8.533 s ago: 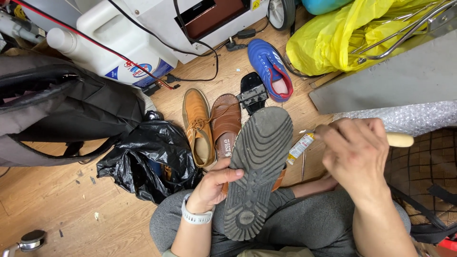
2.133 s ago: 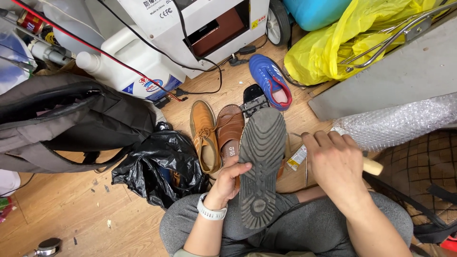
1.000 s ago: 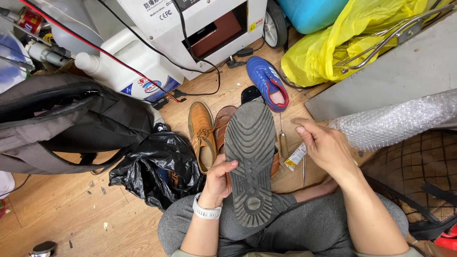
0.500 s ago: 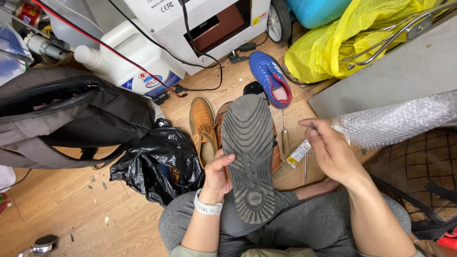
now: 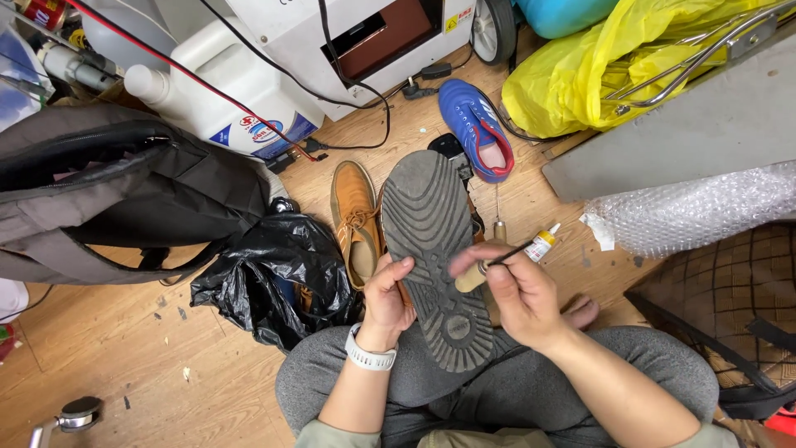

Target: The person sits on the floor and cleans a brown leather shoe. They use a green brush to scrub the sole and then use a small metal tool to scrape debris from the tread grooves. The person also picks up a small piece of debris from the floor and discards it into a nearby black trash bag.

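On my lap, sole up, lies the dark shoe (image 5: 435, 257), its heel toward me and its toe out over the wooden floor (image 5: 108, 357). My left hand (image 5: 388, 294) is clamped on its left edge, thumb hooked over the tread. My right hand (image 5: 514, 290) is closed round a wooden-handled awl (image 5: 485, 270), the thin dark shaft slanting up and right, the handle end touching the sole's right edge. The two hands sit well apart, one each side of the sole.

Just past the awl's tip a small glue tube (image 5: 541, 245) lies on the floor. Left of the sole a tan boot (image 5: 355, 220) stands close, and a black plastic bag (image 5: 269, 278) crowds my left knee. A blue sneaker (image 5: 477, 129) lies beyond the toe. Bubble wrap (image 5: 696, 207) hems the right. Bare boards show only at lower left.
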